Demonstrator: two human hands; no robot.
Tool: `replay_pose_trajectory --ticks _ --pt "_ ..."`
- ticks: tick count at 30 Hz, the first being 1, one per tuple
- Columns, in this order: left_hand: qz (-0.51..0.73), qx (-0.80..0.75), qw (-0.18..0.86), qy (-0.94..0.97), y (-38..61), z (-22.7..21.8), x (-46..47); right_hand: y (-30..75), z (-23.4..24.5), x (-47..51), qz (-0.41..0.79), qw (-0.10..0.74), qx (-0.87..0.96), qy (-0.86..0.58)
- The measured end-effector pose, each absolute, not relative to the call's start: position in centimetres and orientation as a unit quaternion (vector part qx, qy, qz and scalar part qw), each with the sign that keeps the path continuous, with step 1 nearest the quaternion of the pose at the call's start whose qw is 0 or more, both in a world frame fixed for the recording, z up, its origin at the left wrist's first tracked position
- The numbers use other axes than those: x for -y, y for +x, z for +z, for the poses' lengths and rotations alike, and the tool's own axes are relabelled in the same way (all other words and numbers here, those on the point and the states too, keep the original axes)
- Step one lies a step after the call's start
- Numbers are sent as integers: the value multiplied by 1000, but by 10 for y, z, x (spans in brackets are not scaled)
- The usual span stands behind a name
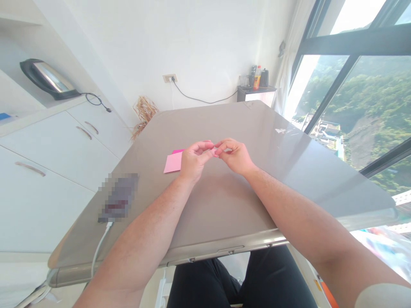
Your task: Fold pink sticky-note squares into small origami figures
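Above the middle of the table, my left hand (193, 159) and my right hand (236, 156) meet at the fingertips. Both hands are closed in a pinch on a small piece of pink paper (215, 153), mostly covered by the fingers; its folds are too small to make out. Just left of my left hand lie light pink square paper sheets (172, 163). A brighter pink sheet (177, 151) sticks out behind them, and my left hand hides their right side.
A grey-brown table (224, 205) spans the view. On its left lies a blurred-out dark device (118, 199) with a white cable (100, 244). Behind the table stand a low cabinet (255, 95) with bottles and a bundle of dried stalks (144, 113). Windows (359, 94) line the right.
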State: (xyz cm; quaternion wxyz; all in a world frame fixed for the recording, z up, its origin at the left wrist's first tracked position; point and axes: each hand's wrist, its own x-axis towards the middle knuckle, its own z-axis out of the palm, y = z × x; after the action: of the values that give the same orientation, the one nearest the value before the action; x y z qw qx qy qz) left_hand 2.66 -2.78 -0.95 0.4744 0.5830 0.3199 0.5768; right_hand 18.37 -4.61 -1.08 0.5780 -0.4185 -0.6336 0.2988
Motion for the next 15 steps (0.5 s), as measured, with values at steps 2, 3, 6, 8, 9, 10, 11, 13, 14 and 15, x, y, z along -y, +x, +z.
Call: replay_pose_trajectory --ticks 2,3,6,8,9,10,11,13,14,15 --pt "572 -317 462 600 25 -8 29 184 -10 46 313 579 631 -411" --pt "567 -313 458 609 25 -8 30 184 -10 46 319 580 630 -407" --pt "554 -299 452 632 24 -7 31 183 -9 47 321 585 628 -400" --pt "550 -299 443 641 24 -8 30 183 -8 47 317 586 628 -401" --pt "551 -304 437 643 24 -9 30 182 -7 48 320 585 627 -403" --pt "554 -310 430 642 24 -10 29 182 -7 49 326 581 625 -407" --pt "557 -318 423 639 24 -10 28 182 -6 49 334 577 621 -412" --pt "568 -333 413 629 25 -11 27 182 -3 51 349 565 611 -431" --pt "575 -338 410 623 25 -12 27 183 -2 53 355 557 606 -443" --pt "581 -342 407 617 25 -12 27 183 0 54 361 549 602 -455"
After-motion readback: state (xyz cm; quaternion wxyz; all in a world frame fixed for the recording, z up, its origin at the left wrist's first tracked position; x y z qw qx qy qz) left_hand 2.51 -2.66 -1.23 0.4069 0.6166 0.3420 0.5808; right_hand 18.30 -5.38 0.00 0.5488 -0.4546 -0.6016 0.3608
